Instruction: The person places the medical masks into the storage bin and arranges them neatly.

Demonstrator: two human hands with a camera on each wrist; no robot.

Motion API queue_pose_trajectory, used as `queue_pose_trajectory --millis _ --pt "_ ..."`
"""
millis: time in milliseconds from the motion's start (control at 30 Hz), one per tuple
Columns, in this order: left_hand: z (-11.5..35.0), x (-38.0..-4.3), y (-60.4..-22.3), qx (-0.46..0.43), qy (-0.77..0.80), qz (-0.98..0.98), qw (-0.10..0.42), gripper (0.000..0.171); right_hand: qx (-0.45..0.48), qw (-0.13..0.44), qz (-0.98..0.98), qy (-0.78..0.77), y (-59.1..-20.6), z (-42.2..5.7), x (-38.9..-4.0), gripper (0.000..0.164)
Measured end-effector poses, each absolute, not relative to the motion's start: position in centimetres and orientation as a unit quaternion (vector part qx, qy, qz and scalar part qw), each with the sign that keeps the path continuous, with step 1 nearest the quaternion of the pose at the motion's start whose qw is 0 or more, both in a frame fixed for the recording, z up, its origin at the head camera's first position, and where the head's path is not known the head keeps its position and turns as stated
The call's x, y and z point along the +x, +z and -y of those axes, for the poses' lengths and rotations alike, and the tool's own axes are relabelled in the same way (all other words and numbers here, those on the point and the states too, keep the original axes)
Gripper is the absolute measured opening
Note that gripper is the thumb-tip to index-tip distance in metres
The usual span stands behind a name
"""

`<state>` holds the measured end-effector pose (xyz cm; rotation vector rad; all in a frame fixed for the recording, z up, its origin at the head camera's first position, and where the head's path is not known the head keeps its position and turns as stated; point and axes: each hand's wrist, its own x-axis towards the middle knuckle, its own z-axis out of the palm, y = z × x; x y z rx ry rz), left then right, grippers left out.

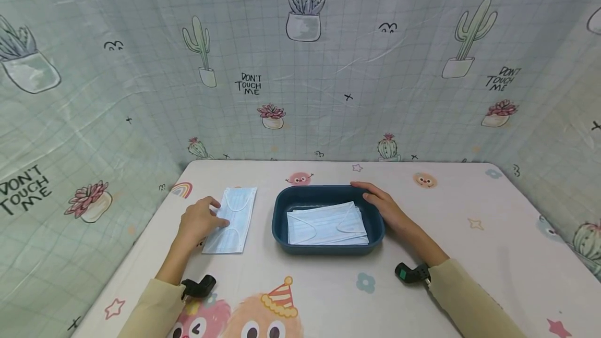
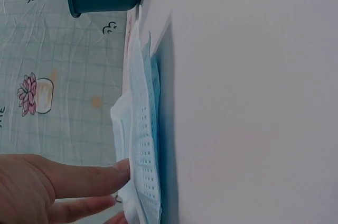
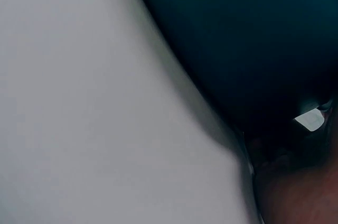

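A pale blue face mask (image 1: 237, 205) lies lengthwise on the table at left, its ear loops on top. My left hand (image 1: 197, 221) is at its left edge, the thumb touching the mask's upper face; in the left wrist view the thumb (image 2: 90, 179) is straight and layered masks (image 2: 142, 123) lie slightly raised at one edge. A dark teal plastic basin (image 1: 328, 250) stands in the middle with several face masks (image 1: 326, 226) stacked loosely inside. My right hand (image 1: 387, 207) holds the basin's right rim near its far corner; the right wrist view shows this hand only as a dark blur.
The white table (image 1: 436, 286) has printed cartoon figures and stars. A patterned cloth (image 1: 347, 67) with cactus drawings hangs behind and at both sides. Small black cameras (image 1: 199, 286) are strapped to both wrists.
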<state>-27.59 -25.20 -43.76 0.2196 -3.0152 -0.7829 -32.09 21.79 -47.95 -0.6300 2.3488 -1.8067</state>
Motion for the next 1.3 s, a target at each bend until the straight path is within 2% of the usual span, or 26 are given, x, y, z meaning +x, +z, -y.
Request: queue_pose_trajectory --millis 333,633,1000,1300 --pt "25.3 -27.8 -43.9 0.052 -0.263 0.963 0.023 0.044 -0.211 0.056 -0.775 -0.593 -48.1 -21.9 -32.1 0.044" --pt "26.0 -27.9 -43.5 0.039 -0.281 0.959 -0.004 0.030 -0.215 0.055 -0.773 -0.594 -48.2 -21.9 -32.1 0.044" --pt "26.7 -27.8 -41.8 0.024 -0.371 0.928 -0.023 0.031 -0.211 0.052 -0.776 -0.592 -48.3 -22.1 -32.1 0.044" --pt "26.3 -27.1 -40.3 0.016 -0.378 0.925 -0.025 0.034 -0.209 0.055 -0.779 -0.589 -48.2 -21.9 -32.1 0.045"
